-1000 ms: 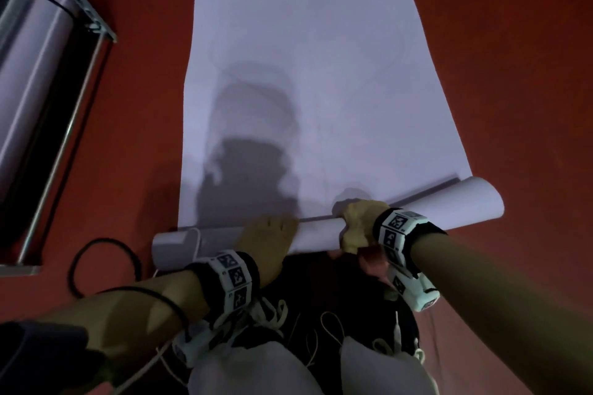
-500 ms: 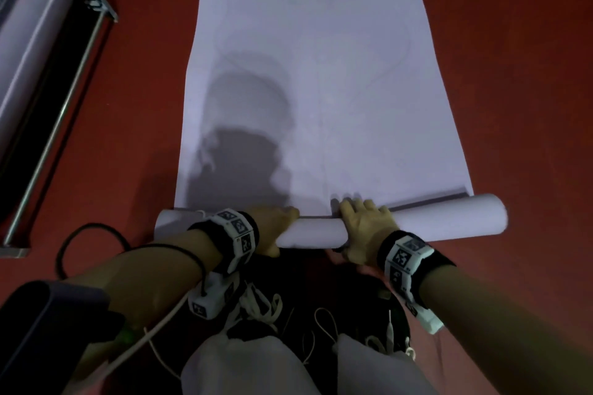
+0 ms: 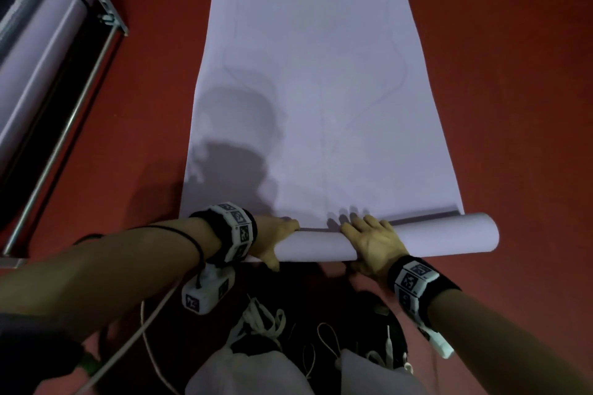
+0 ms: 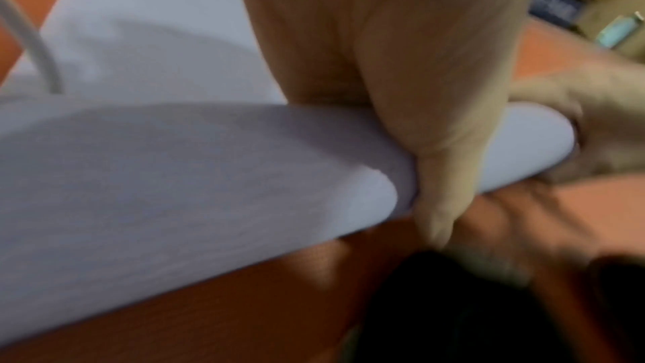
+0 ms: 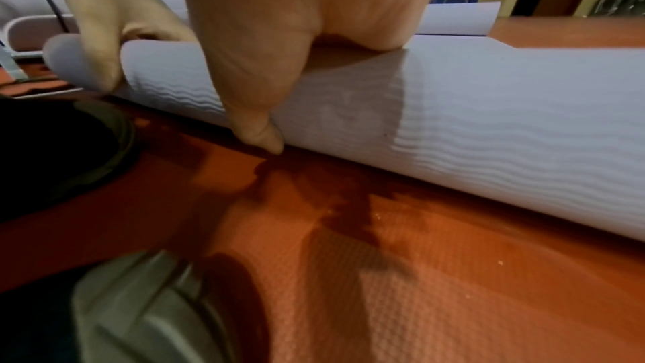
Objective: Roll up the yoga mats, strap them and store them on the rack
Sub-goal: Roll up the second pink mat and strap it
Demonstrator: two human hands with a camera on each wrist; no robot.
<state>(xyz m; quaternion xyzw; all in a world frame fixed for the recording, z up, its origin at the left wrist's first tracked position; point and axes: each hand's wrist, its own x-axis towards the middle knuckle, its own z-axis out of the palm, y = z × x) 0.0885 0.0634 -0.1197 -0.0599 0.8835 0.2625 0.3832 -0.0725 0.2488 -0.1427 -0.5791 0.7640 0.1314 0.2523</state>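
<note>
1. My left hand (image 3: 276, 239) lay over the rolled end of the yoga mat (image 3: 321, 90), fingers draped across the top, thumb down the near side against the roll.
2. My right hand (image 3: 369, 242) did the same just beside it: palm on the roll, fingers stretched forward over it, thumb tucked down at the floor edge.
3. Neither hand pinched anything; both pressed flat-ish on the roll.
4. The roll (image 3: 433, 234) sat on the red floor (image 3: 513, 74) right in front of me, most of the mat flat beyond it.
5. The rack (image 3: 80, 80) stood off left with rolled mats (image 3: 38, 51) in it, one strapped.
</note>
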